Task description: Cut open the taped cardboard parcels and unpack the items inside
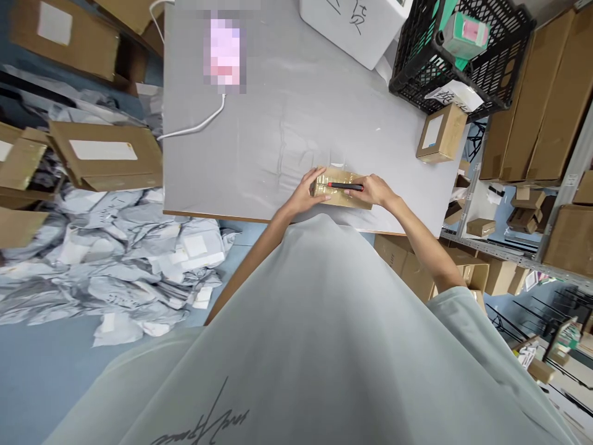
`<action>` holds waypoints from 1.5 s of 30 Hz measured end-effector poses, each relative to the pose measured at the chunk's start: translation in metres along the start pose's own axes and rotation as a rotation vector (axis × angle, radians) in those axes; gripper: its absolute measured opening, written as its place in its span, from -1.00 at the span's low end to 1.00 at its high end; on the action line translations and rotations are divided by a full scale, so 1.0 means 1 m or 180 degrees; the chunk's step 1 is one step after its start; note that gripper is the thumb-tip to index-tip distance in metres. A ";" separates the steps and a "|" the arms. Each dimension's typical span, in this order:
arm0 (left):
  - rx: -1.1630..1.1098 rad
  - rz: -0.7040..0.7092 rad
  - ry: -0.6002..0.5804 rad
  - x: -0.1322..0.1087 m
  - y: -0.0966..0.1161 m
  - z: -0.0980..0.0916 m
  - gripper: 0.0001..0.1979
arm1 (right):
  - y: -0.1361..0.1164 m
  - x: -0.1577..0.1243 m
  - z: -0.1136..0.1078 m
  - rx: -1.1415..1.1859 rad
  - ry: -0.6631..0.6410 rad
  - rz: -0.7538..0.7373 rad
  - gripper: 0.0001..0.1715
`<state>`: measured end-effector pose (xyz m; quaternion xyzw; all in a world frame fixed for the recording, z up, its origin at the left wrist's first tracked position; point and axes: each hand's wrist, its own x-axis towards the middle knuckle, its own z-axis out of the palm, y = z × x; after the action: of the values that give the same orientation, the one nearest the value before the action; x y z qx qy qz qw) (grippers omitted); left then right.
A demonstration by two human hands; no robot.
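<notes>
A small taped cardboard box (337, 193) lies on the grey table (287, 142) near its front edge. My left hand (306, 193) grips the box's left end, fingers wrapped round it. My right hand (374, 190) is closed on a red and black pen-like tool (345, 185), which lies along the top of the box.
A second small cardboard box (441, 133) sits at the table's right edge, below a black plastic crate (456, 52). A white foam box (354, 25) stands at the back. A white cable (194, 127) crosses the left side. Grey mailer bags (115, 259) and cartons cover the floor at left; shelves of cartons stand at right.
</notes>
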<state>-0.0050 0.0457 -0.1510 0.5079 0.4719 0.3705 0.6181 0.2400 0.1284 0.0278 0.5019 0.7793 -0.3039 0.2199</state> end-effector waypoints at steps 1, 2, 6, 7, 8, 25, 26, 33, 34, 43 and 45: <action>-0.0009 -0.0003 -0.0003 0.000 0.000 0.000 0.24 | 0.000 0.001 0.000 0.0018 -0.0008 -0.0011 -0.40; -0.0021 -0.0007 -0.0008 0.000 0.000 0.000 0.23 | 0.001 0.002 0.001 0.0030 -0.0016 -0.0021 -0.39; -0.0029 -0.0039 -0.0022 0.000 0.000 -0.001 0.23 | 0.000 0.004 0.002 0.0001 -0.0063 -0.0023 -0.41; -0.0017 -0.0053 -0.0028 0.000 0.001 -0.001 0.24 | -0.001 0.004 0.002 -0.0005 -0.0073 -0.0019 -0.42; -0.0004 -0.0067 -0.0031 0.000 0.001 -0.001 0.24 | -0.002 0.003 0.001 -0.0012 -0.0080 -0.0011 -0.42; -0.0094 -0.0228 0.0048 -0.004 0.006 -0.001 0.20 | -0.035 -0.005 0.010 -0.0148 -0.0005 0.0361 -0.42; -0.0082 -0.0239 0.0048 -0.004 0.007 -0.002 0.21 | -0.038 -0.004 0.009 -0.0178 -0.0025 0.0361 -0.44; -0.0013 -0.0284 0.0008 -0.005 0.013 -0.003 0.24 | -0.052 -0.003 -0.002 -0.0377 -0.0125 0.0272 -0.58; -0.0023 -0.0290 0.0011 -0.006 0.013 -0.003 0.25 | -0.053 -0.003 -0.004 -0.0403 -0.0146 0.0254 -0.58; 0.0065 -0.0242 -0.0011 -0.006 0.006 -0.003 0.22 | -0.058 -0.005 -0.014 -0.0676 -0.0330 0.0334 -0.60; 0.0095 -0.0190 -0.0038 -0.006 0.005 -0.003 0.20 | -0.059 -0.006 -0.016 -0.0715 -0.0375 0.0307 -0.59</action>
<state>-0.0097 0.0415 -0.1453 0.5050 0.4886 0.3417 0.6241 0.1877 0.1173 0.0574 0.4922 0.7692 -0.2328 0.3345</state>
